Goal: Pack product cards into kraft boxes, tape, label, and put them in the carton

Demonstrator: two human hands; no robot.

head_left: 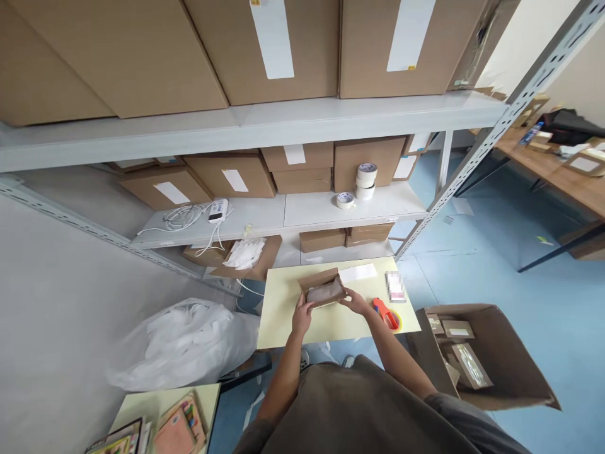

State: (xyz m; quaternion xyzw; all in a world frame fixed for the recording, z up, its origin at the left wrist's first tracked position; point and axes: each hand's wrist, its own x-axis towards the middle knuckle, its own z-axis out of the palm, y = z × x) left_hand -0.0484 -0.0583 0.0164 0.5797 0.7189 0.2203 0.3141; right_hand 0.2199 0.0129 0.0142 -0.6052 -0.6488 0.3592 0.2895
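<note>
A small open cardboard box (pixel 321 278) is held between my two hands just over the pale yellow table (pixel 283 321). Its lid stands up at the back, and something greyish and wrapped (pixel 325 292) lies inside. My left hand (pixel 301 315) grips the box's left end, while my right hand (pixel 355 302) holds its right end. To the right of my right hand lies an orange tape dispenser (pixel 386 314) with a yellow roll. A white paper strip (pixel 358 273) is behind the box, and a blurred-out card or phone (pixel 396 287) sits at the table's right.
A large open carton (pixel 510 353) with several small boxes stands on the floor at right. Left of the table is a bag of white packing material (pixel 189 343). The metal shelf (pixel 255 126) ahead carries cartons, tape rolls (pixel 365 181) and a power strip (pixel 218 210).
</note>
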